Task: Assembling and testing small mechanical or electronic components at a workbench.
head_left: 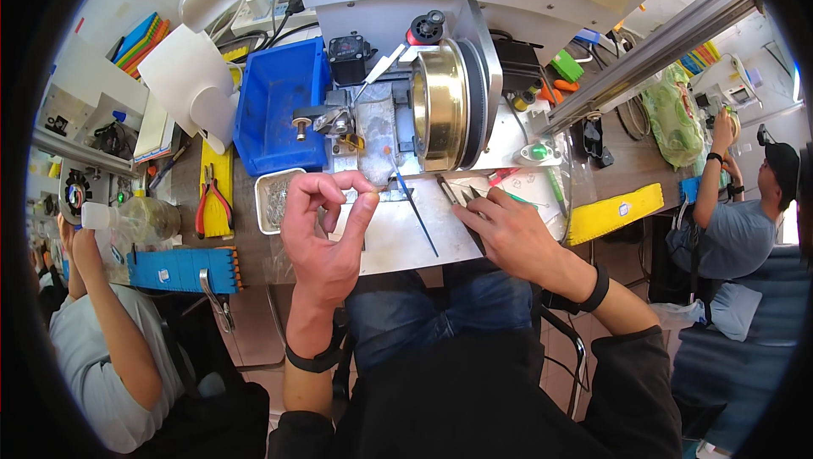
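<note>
My left hand (pixel 326 226) is raised over the front of the metal work plate (pixel 385 247), thumb and forefinger pinched together. Whatever sits between those fingertips is too small to make out. To the right, my right hand (pixel 512 230) is closed around dark tweezers (pixel 446 190), their tips pointing toward the machine. A thin blue stick (pixel 415 212) slants across the plate between my hands. Just beyond is the machine's small fixture (pixel 373 124), beside a large brass-coloured wheel (pixel 436 107). Close to my left wrist stands a white tray (pixel 262 223) of tiny metal pieces.
A blue bin (pixel 279 103) stands back left, near red-handled pliers (pixel 213 201) on a yellow strip. Another yellow strip (pixel 616 213) lies right of the plate. A slanted metal rail (pixel 652 52) rises at right. Co-workers sit at left (pixel 110 349) and right (pixel 737 230).
</note>
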The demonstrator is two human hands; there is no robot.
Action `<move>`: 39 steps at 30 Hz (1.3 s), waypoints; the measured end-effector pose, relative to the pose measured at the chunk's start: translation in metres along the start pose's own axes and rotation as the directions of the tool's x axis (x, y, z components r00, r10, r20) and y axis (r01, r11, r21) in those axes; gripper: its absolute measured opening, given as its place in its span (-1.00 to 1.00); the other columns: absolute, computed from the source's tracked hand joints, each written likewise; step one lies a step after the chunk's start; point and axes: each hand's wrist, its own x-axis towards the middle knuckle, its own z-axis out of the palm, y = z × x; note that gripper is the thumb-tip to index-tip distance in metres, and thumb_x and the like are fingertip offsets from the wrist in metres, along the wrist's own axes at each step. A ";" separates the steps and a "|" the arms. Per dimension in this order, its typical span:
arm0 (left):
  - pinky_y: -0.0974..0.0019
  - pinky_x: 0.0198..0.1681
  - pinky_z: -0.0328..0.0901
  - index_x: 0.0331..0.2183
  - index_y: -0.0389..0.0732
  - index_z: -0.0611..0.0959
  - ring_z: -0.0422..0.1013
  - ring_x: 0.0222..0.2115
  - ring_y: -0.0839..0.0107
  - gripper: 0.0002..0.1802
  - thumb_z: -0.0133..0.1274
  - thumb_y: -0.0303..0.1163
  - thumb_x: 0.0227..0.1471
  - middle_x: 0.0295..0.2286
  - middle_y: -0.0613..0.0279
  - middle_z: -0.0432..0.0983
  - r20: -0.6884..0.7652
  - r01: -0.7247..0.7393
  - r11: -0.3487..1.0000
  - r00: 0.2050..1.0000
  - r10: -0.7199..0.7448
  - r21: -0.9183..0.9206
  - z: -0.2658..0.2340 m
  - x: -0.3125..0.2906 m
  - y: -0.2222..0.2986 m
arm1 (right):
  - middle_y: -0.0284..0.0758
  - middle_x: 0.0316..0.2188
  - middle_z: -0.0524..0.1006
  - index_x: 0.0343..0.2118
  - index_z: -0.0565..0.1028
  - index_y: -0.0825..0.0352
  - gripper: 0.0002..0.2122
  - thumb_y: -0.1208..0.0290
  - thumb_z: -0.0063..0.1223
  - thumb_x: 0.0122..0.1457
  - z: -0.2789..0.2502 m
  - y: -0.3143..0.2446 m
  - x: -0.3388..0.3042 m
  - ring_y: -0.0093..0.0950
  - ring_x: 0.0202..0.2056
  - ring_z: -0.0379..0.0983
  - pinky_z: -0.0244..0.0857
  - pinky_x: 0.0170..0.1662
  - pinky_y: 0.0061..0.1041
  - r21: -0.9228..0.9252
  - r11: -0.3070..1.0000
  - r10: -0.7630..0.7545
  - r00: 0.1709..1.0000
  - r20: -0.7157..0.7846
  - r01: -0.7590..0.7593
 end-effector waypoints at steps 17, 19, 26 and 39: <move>0.58 -0.50 0.05 -0.36 -0.13 0.35 0.14 -0.55 0.70 -0.65 0.21 -0.63 -0.02 -0.38 0.25 0.59 -0.006 -0.050 0.998 0.999 0.050 -0.049 -0.001 -0.002 -0.012 | -0.26 -0.51 0.58 -0.29 0.52 0.43 -0.81 0.55 0.23 0.01 -0.045 -0.020 -0.018 -0.38 -0.57 0.48 0.33 -0.49 -0.49 0.658 0.711 -0.017 0.942 -0.336 0.248; 0.59 -0.50 0.05 -0.36 -0.13 0.35 0.13 -0.56 0.70 -0.65 0.21 -0.63 -0.02 -0.38 0.25 0.59 -0.015 -0.063 0.997 0.998 0.063 -0.040 -0.001 -0.002 -0.014 | -0.26 -0.51 0.58 -0.31 0.52 0.44 -0.81 0.56 0.25 -0.01 -0.056 -0.026 -0.015 -0.38 -0.55 0.50 0.35 -0.48 -0.50 0.648 0.711 -0.016 0.927 -0.374 0.273; 0.59 -0.56 0.04 -0.37 -0.14 0.36 0.12 -0.61 0.70 -0.64 0.25 -0.62 -0.06 -0.42 0.24 0.61 -0.043 -0.154 0.986 0.987 0.157 0.062 0.000 0.000 -0.018 | -0.21 -0.47 0.60 -0.26 0.55 0.48 -0.73 0.62 0.30 -0.08 -0.086 -0.051 0.036 -0.33 -0.52 0.57 0.45 -0.45 -0.47 0.310 0.916 -0.050 0.839 -0.541 0.254; 0.53 -0.32 0.23 -0.30 -0.17 0.28 0.43 -0.32 0.48 -0.59 0.14 -0.76 -0.02 -0.36 0.08 0.51 0.036 -0.169 0.980 0.986 0.166 0.106 -0.003 -0.004 -0.016 | -0.19 -0.48 0.58 -0.35 0.57 0.50 -0.78 0.67 0.25 -0.16 -0.054 -0.043 0.064 -0.37 -0.52 0.54 0.45 -0.45 -0.54 0.219 0.920 -0.151 0.813 -0.563 0.324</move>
